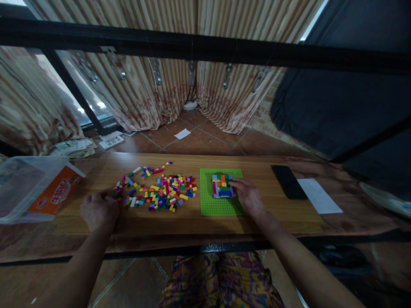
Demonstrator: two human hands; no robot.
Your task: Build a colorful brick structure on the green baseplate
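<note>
A small block of multicoloured toy bricks (224,186), built up in layers, stands on a green studded baseplate (207,207). From the right, my right hand (251,198) reaches over the plate, its fingers closed at the build's upper right corner. Left of the plate lies a scattered pile of loose toy bricks (165,192) in many colours. My left hand (100,210) rests on the table at the left end of that pile, fingers curled down by a few bricks. What it holds, if anything, is hidden.
On the wooden table (180,224), a clear plastic box (19,184) with an orange label stands at far left. A black phone (289,182) and a white paper sheet (319,196) lie at right. A dark metal bar (205,42) crosses above, before striped curtains (154,94).
</note>
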